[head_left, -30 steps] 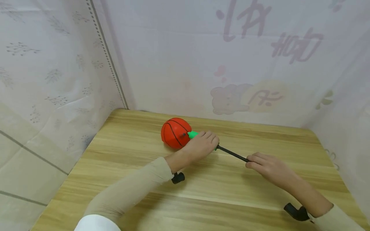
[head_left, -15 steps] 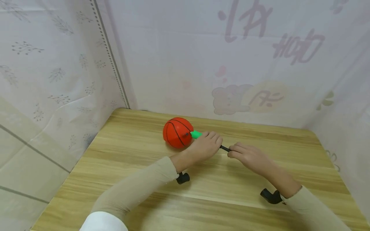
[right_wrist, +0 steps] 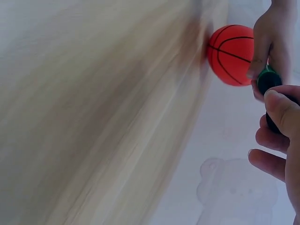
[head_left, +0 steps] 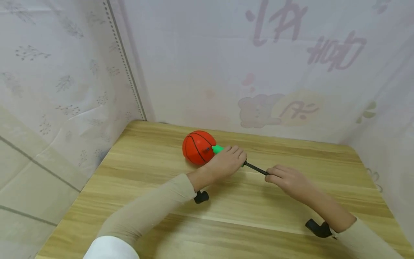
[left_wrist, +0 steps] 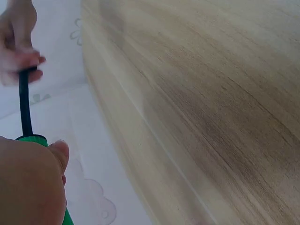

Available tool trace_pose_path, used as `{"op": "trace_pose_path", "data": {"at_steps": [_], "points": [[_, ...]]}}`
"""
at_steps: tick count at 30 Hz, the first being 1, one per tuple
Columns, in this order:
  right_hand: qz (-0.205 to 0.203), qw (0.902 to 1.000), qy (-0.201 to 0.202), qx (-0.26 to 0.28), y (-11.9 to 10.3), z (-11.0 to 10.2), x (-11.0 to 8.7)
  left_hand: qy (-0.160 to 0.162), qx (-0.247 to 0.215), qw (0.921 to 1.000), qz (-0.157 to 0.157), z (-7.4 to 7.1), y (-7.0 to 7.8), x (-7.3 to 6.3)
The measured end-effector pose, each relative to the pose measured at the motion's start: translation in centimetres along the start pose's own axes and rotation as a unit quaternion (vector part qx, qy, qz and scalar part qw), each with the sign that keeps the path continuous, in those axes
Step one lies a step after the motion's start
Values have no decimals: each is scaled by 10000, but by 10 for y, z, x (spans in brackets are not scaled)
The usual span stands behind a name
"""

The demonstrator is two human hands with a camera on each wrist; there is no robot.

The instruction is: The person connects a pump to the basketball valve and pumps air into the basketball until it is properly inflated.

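An orange-red toy basketball (head_left: 195, 148) with black lines sits toward the back of the table. My left hand (head_left: 225, 162) grips the green barrel of a hand pump (head_left: 217, 149), whose tip points at the ball's side. From the barrel's other end a black rod (head_left: 256, 168) slants out to my right hand (head_left: 289, 181), which holds its end. In the right wrist view, thumb and fingers curl round the black handle (right_wrist: 271, 123), and the ball (right_wrist: 232, 56) shows behind the left hand. Whether the tip enters the ball is too small to tell.
The wooden table (head_left: 155, 151) meets a pale printed curtain (head_left: 194, 72) at its back, with curtains on both sides too. A black wrist-worn piece (head_left: 201, 197) hangs below the left wrist, and another black piece (head_left: 318, 228) below the right.
The right hand moved in toward the left hand, shortening the visible rod, then drew back out part way. The left hand and ball stay nearly in place.
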State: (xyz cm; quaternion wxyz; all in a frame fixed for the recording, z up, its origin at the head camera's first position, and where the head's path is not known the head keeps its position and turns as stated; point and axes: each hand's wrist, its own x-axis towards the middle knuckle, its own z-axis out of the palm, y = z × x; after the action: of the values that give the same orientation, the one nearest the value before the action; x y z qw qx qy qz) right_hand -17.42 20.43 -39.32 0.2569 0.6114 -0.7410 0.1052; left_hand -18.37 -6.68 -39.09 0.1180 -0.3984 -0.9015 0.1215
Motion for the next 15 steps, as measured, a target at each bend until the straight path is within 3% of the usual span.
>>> {"op": "trace_pose_path", "data": {"at_steps": [8,15], "points": [[124,9998,-162,25,-4,-19,-18,30,79,10000,7,3,-5,0],[272,9986,-447,-12,-3,-12,-7,-49,292,9995,80,2,3,8]]}}
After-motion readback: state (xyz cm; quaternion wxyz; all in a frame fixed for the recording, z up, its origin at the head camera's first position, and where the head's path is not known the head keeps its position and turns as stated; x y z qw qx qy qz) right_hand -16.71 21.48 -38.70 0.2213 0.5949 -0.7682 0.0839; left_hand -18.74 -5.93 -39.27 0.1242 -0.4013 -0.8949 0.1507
